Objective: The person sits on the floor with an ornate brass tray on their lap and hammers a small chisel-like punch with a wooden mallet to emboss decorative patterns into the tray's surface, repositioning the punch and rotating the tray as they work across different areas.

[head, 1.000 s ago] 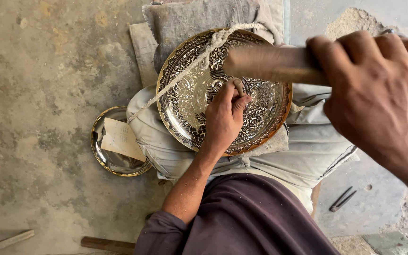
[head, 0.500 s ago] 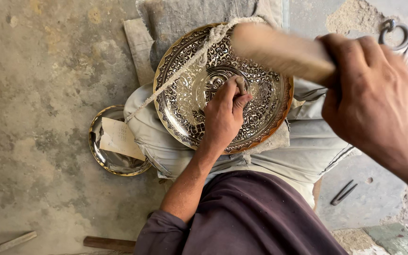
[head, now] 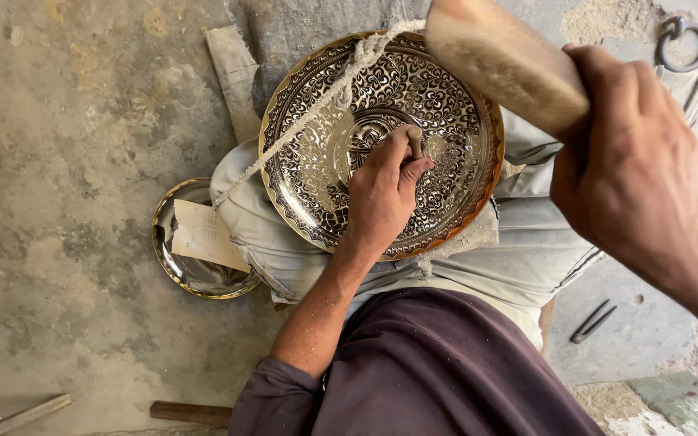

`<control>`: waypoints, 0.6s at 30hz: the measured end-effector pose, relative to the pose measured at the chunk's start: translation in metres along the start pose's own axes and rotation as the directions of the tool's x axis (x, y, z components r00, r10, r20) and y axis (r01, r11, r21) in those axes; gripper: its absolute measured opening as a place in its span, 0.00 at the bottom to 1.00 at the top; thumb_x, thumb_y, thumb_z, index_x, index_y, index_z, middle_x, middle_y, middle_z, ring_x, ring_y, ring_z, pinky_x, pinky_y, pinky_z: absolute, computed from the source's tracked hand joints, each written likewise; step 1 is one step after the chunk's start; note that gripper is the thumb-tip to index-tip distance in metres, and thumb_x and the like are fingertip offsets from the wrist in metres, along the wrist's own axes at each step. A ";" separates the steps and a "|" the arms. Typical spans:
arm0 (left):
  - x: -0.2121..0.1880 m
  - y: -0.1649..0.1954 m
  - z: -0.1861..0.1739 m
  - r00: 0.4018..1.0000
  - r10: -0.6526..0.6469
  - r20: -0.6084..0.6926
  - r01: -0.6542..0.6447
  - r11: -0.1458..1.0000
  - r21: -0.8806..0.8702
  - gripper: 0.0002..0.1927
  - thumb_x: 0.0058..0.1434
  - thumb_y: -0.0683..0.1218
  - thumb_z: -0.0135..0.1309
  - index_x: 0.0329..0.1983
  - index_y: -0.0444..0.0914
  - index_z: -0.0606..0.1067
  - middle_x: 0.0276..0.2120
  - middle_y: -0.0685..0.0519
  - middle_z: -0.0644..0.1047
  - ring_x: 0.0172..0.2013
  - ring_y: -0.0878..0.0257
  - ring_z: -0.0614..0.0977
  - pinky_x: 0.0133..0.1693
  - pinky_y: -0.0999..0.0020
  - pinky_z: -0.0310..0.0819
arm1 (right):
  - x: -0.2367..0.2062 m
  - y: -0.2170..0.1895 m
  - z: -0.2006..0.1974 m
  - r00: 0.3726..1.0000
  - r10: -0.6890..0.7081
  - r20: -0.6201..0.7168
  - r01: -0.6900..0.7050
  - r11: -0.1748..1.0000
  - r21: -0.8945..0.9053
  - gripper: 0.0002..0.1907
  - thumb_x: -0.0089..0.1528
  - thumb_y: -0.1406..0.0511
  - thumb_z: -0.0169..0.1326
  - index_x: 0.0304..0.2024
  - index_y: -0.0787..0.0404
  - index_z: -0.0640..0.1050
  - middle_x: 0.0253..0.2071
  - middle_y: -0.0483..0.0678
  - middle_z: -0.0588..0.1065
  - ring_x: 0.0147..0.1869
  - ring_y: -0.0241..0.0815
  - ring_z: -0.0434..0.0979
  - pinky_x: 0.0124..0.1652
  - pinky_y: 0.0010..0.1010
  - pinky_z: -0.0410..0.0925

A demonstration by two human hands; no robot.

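Note:
A round engraved brass plate (head: 309, 161) with dark floral pattern rests on my lap, tied down by a twisted cord (head: 341, 93) across its upper left. My left hand (head: 385, 190) rests on the plate near its centre, fingers pinched around a small metal chisel (head: 415, 141) held upright on the surface. My right hand (head: 628, 173) is raised at the upper right, gripping a thick wooden mallet (head: 502, 60) that hangs over the plate's upper right rim.
A smaller shiny metal dish (head: 191, 270) holding a slip of paper lies on the concrete floor to the left. A metal ring (head: 683, 44) sits at top right, a dark metal tool (head: 591, 321) at lower right, and wooden sticks (head: 187, 412) lie along the bottom.
My right hand has lifted and swung the mallet so its head points up and left over the plate. My left hand stays on the plate with the chisel.

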State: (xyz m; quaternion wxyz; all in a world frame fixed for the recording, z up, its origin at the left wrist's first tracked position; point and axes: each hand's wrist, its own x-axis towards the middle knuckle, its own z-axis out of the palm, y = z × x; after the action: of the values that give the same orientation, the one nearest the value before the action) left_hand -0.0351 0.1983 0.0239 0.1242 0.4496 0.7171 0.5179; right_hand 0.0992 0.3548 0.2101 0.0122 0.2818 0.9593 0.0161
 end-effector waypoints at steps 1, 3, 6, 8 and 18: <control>0.001 0.000 0.000 1.000 -0.006 0.022 0.005 1.000 0.015 0.20 0.69 0.47 0.57 0.62 0.39 0.70 0.38 0.54 0.80 0.37 0.63 0.85 0.38 0.69 0.86 | 0.000 0.000 -0.001 0.996 0.052 0.067 -0.055 0.997 0.055 0.21 0.68 0.71 0.53 0.65 0.61 0.75 0.45 0.57 0.77 0.41 0.50 0.76 0.41 0.41 0.68; 0.003 -0.001 0.000 0.999 -0.017 0.036 0.016 1.000 0.022 0.20 0.69 0.47 0.58 0.61 0.39 0.70 0.38 0.53 0.80 0.37 0.63 0.85 0.38 0.68 0.85 | 0.000 0.001 -0.002 0.997 -0.073 -0.030 0.068 0.986 -0.151 0.24 0.62 0.70 0.55 0.62 0.56 0.77 0.44 0.52 0.79 0.40 0.46 0.77 0.43 0.41 0.70; 0.002 -0.001 -0.002 0.999 -0.026 0.027 0.026 1.000 0.011 0.17 0.71 0.47 0.56 0.59 0.40 0.69 0.42 0.53 0.80 0.40 0.63 0.85 0.39 0.69 0.85 | -0.004 0.005 0.001 0.988 -0.053 -0.144 0.064 0.995 0.072 0.26 0.61 0.72 0.55 0.63 0.66 0.73 0.43 0.59 0.76 0.41 0.51 0.75 0.41 0.43 0.69; 0.001 -0.002 -0.002 0.999 -0.018 0.035 0.017 1.000 0.010 0.16 0.72 0.48 0.55 0.59 0.40 0.69 0.43 0.52 0.81 0.42 0.62 0.86 0.40 0.69 0.86 | -0.008 0.007 0.003 0.988 -0.067 -0.136 0.078 0.994 0.076 0.25 0.62 0.72 0.55 0.63 0.67 0.73 0.43 0.61 0.75 0.40 0.52 0.74 0.39 0.43 0.69; 0.001 -0.011 0.000 0.994 -0.029 0.104 0.025 0.999 0.042 0.16 0.72 0.49 0.54 0.58 0.40 0.69 0.40 0.52 0.80 0.39 0.63 0.86 0.36 0.71 0.86 | -0.012 0.010 0.012 0.998 -0.034 -0.048 0.037 0.996 0.082 0.23 0.67 0.70 0.53 0.66 0.59 0.73 0.44 0.58 0.76 0.41 0.52 0.76 0.42 0.44 0.69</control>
State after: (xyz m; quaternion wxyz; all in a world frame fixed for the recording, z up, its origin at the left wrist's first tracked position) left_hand -0.0411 0.1980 0.0152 0.1596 0.4687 0.7259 0.4773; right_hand 0.1157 0.3570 0.1989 -0.0217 0.2645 0.9640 -0.0173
